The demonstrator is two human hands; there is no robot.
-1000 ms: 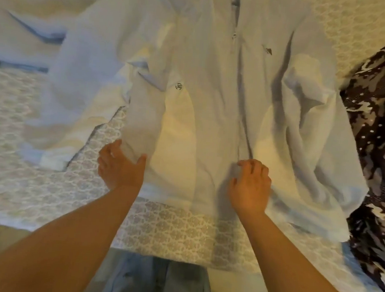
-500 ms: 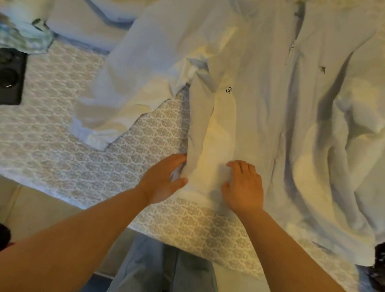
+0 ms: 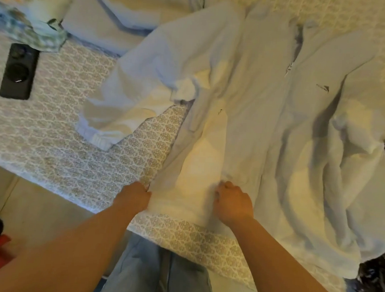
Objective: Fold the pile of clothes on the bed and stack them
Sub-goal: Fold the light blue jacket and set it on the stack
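Where patterned bedspread [image 3: 50, 149] ends, pale floor [image 3: 34, 205] shows below.

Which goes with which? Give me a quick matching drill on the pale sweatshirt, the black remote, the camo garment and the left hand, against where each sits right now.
Things:
1. pale sweatshirt
2. black remote
3. camo garment
4. left hand

Places:
A. far right edge of the view
B. on the bedspread at the left
C. at the sweatshirt's near hem corner
D. spread across the middle of the bed

Pairs: 1-D, 2-B, 3-A, 4-C
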